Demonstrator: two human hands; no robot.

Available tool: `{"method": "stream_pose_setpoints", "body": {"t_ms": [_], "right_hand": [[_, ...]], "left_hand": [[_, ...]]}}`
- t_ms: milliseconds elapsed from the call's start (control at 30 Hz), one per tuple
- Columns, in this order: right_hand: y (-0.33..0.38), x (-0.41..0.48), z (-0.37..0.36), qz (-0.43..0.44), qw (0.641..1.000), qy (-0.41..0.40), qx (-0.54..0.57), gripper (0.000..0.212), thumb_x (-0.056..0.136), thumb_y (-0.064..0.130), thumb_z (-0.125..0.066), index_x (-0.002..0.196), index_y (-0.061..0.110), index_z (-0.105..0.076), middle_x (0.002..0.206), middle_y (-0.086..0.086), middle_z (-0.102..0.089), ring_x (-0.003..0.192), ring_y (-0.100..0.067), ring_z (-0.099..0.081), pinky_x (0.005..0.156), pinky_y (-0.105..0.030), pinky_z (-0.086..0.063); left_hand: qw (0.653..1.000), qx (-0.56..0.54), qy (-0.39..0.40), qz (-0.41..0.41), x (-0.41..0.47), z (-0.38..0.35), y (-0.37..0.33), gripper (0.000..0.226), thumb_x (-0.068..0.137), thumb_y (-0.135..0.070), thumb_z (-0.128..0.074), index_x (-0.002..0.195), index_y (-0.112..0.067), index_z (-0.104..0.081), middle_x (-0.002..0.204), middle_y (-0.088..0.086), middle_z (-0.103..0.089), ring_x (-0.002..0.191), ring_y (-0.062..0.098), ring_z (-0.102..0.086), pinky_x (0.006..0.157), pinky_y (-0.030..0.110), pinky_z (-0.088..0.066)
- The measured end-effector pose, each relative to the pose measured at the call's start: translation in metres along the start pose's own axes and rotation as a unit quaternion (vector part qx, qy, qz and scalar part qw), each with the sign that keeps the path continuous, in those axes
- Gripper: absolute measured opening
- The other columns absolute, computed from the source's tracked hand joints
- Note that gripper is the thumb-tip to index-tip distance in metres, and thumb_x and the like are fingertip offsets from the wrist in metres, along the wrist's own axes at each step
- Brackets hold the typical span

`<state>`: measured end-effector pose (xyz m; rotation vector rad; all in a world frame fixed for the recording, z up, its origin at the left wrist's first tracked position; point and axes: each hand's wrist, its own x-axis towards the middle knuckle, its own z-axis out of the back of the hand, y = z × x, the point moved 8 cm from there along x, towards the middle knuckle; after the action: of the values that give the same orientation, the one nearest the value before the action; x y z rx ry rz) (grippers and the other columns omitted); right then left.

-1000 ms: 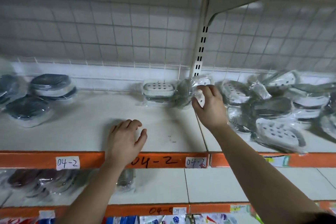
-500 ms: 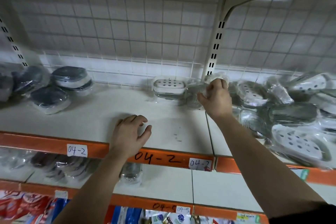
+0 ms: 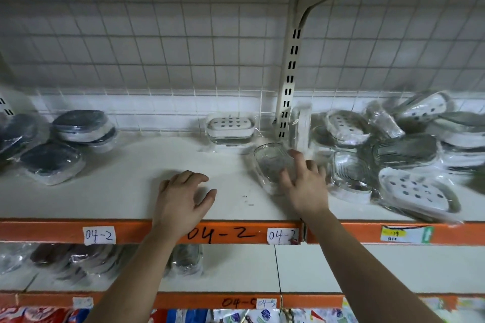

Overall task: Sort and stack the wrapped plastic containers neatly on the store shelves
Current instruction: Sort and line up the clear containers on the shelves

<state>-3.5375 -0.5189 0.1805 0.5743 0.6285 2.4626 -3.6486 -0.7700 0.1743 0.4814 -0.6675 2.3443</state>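
Observation:
My right hand [image 3: 305, 185] lies with spread fingers on a clear wrapped container [image 3: 271, 164] in the middle of the white shelf [image 3: 118, 191]. Just behind it, a white wrapped container [image 3: 301, 126] stands on edge against the slotted upright post [image 3: 290, 73]. Left of the post, at the back, a white perforated container [image 3: 231, 127] lies flat. My left hand [image 3: 183, 198] rests on the shelf near its front edge, fingers loosely curled, holding nothing. A loose pile of wrapped white, grey and clear containers [image 3: 393, 155] covers the right of the shelf.
Dark-lidded wrapped containers [image 3: 65, 144] are stacked at the shelf's far left. An orange front rail [image 3: 236, 233] carries "04-2" labels. The lower shelf holds more dark wrapped items [image 3: 78, 259]. A wire grid backs the shelf, and another shelf hangs overhead.
My right hand let go of the white container it held at the post, leaving it on edge, and came forward onto the clear container. My left hand stayed put.

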Motion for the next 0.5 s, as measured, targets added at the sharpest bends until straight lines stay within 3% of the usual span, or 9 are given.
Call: {"method": "stream_pose_setpoints", "body": {"t_ms": [133, 233, 333, 400, 500], "right_hand": [[0.008, 0.003, -0.003, 0.056, 0.998, -0.021, -0.020, 0.051, 0.090, 0.041, -0.035, 0.132, 0.022, -0.058, 0.143, -0.016, -0.045, 0.128, -0.041, -0.037, 0.104, -0.051, -0.039], [0.014, 0.003, -0.006, 0.079, 0.996, 0.000, -0.027, 0.068, 0.086, 0.064, -0.029, 0.127, 0.021, -0.062, 0.146, -0.008, -0.046, 0.137, -0.035, -0.034, 0.105, -0.051, -0.041], [0.017, 0.001, -0.005, 0.092, 0.995, 0.004, -0.047, 0.083, 0.076, 0.077, -0.034, 0.126, 0.016, -0.057, 0.138, -0.007, -0.051, 0.128, -0.032, -0.043, 0.096, -0.045, -0.048], [0.015, 0.001, -0.008, 0.088, 0.994, 0.014, -0.071, 0.083, 0.072, 0.079, -0.036, 0.122, 0.015, -0.054, 0.134, -0.005, -0.051, 0.122, -0.031, -0.045, 0.091, -0.043, -0.049], [0.014, 0.003, -0.011, 0.089, 0.992, 0.020, -0.086, 0.077, 0.072, 0.075, -0.037, 0.120, 0.017, -0.052, 0.130, -0.003, -0.049, 0.117, -0.028, -0.045, 0.090, -0.040, -0.048]], "left_hand": [[0.999, -0.005, -0.018, -0.034, 0.018, -0.004, -0.018, 0.043, 0.084, -0.051, -0.046, 0.104, -0.023, -0.070, 0.103, -0.007, -0.065, 0.096, 0.021, -0.062, 0.086, 0.042, -0.046], [0.996, 0.004, -0.037, -0.078, 0.046, -0.003, -0.036, 0.043, 0.083, -0.045, -0.047, 0.111, -0.019, -0.068, 0.112, -0.001, -0.062, 0.103, 0.025, -0.059, 0.086, 0.040, -0.046], [0.993, 0.018, -0.054, -0.099, 0.078, -0.004, -0.045, 0.044, 0.081, -0.032, -0.065, 0.122, -0.015, -0.064, 0.128, 0.009, -0.057, 0.117, 0.032, -0.051, 0.091, 0.045, -0.046], [0.995, 0.041, -0.018, -0.088, 0.101, -0.011, -0.042, 0.056, 0.080, -0.024, -0.075, 0.132, -0.015, -0.057, 0.141, 0.011, -0.050, 0.131, 0.033, -0.041, 0.102, 0.048, -0.039], [0.994, 0.073, 0.071, -0.033, 0.128, -0.031, -0.025, 0.072, 0.087, -0.029, -0.071, 0.149, -0.022, -0.037, 0.160, 0.005, -0.027, 0.149, 0.028, -0.017, 0.115, 0.046, -0.022]]}}
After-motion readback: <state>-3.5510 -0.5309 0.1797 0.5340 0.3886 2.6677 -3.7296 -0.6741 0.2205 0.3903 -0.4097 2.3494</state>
